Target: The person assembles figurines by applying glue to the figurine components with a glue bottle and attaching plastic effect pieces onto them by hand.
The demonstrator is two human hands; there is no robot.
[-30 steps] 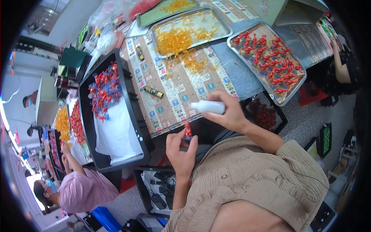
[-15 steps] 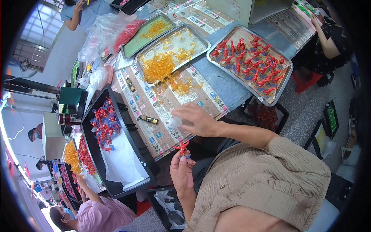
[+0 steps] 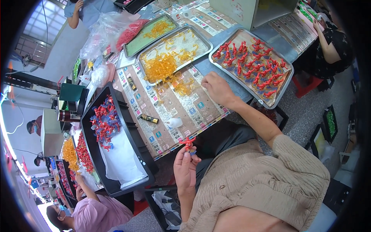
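Upright in my left hand (image 3: 185,168) is a small red figurine (image 3: 188,144) with a bluish base, pinched between thumb and fingers just off the table's near edge. Over the table, right of the loose amber plastic strips (image 3: 181,87), my right hand (image 3: 219,89) has its fingers curled together; whatever they hold, if anything, is hidden. A small white bottle-like piece (image 3: 174,123) rests on the printed table covering, near a black-and-gold tube (image 3: 149,118).
A metal tray (image 3: 289,79) of red figurines stands at right. Behind the strips is another metal tray (image 3: 203,38) holding amber pieces. The black bin (image 3: 145,170) at left contains red and blue figurines. Co-workers sit at lower left (image 3: 98,214) and upper right (image 3: 328,48).
My right hand has left the small white piece on the table and moved up and right beside the amber strips. My left hand still holds the figurine, shifted slightly right.
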